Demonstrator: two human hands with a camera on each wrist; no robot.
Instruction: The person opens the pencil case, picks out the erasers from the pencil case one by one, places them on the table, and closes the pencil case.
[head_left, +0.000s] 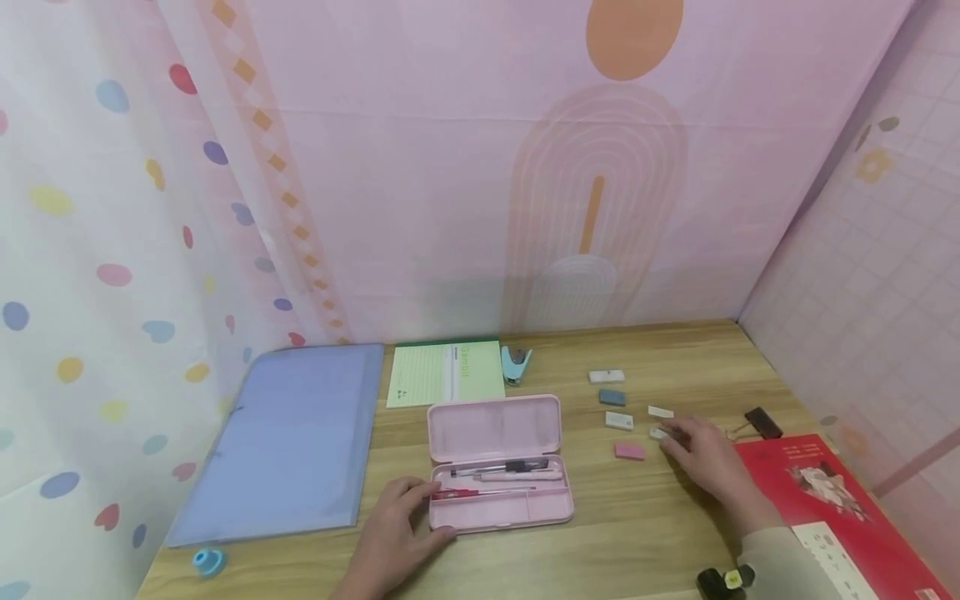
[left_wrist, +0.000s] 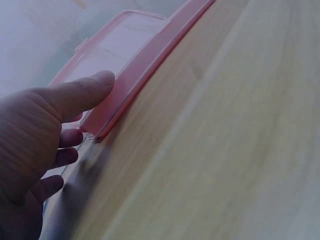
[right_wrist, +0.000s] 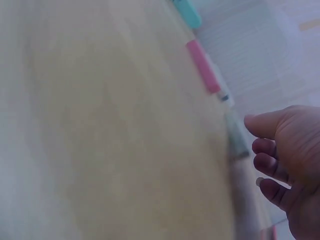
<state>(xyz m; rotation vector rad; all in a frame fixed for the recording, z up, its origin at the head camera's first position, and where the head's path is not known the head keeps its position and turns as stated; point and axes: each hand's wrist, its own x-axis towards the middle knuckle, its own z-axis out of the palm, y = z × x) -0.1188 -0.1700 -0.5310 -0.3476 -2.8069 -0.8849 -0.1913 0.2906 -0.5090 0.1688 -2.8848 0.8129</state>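
An open pink pencil case (head_left: 501, 525) lies on the table with its lid (head_left: 495, 427) tipped back; several pens (head_left: 498, 469) lie inside. My left hand (head_left: 397, 525) holds its left end, thumb at the front corner and index finger at the left rim. In the left wrist view the thumb (left_wrist: 95, 89) lies against the case's front wall (left_wrist: 132, 80). My right hand (head_left: 705, 458) reaches to a small white eraser (head_left: 657, 433), fingertips right at it, fingers loosely bent. Another white eraser (head_left: 660, 412) lies just beyond. A pink eraser (head_left: 629, 451) is left of that hand.
More erasers, one of them blue (head_left: 612, 397), lie behind the pink one. A blue folder (head_left: 285, 442), green notebook (head_left: 448, 375) and light-blue stapler (head_left: 516, 364) lie left and back. At right are a black binder clip (head_left: 763, 422) and red booklet (head_left: 832, 492); a blue cap-like piece (head_left: 208, 562) sits front left.
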